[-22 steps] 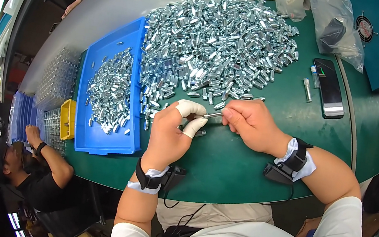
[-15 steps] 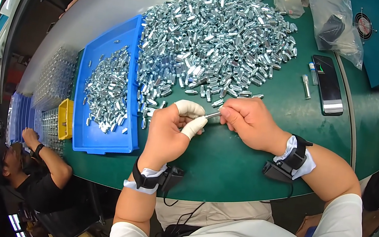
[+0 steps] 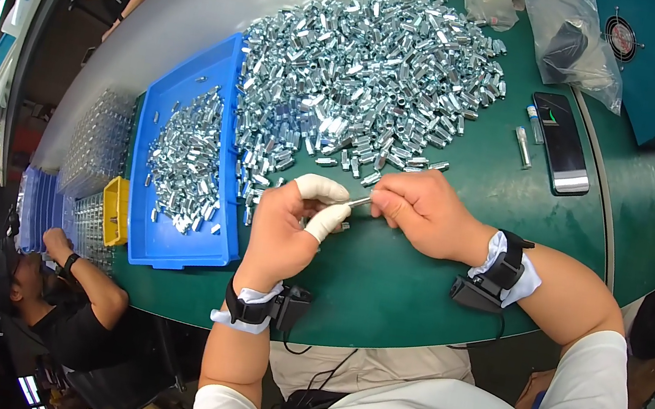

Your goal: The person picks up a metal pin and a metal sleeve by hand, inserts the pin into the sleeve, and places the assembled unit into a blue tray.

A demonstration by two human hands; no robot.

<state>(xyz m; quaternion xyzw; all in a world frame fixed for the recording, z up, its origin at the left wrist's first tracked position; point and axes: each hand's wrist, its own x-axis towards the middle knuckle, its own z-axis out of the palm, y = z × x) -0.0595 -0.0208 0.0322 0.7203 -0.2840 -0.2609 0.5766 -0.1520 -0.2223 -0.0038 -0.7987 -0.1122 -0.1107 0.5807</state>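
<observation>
Hands meeting over the green table [image 3: 414, 304], just below the near edge of the heap. Left hand [image 3: 283, 227] closed, white-capped finger and thumb [image 3: 327, 220] pinched on one small metal piece [image 3: 359, 202]. Right hand [image 3: 420, 212] closed too, fingertips clamped on the other end of that same piece (too small to tell whether a second part or a tool is in play). Wrist straps with small black units on both forearms.

Progress, judged from the layout: blue tray [image 3: 144, 235] at left holding a modest pile of silver parts [image 3: 184, 160], well short of full. Heap [image 3: 364, 82] of like parts on the table far larger, spilling against the tray's right wall. Early stage, by this reckoning; bulk of the stock not yet in the tray.

Also noted: phone [image 3: 561, 143] lying flat to the right of the heap, clear bags [image 3: 572, 38] beyond it, yellow bin [image 3: 116, 211] left of the tray, another worker [image 3: 66, 283] seated at lower left.
</observation>
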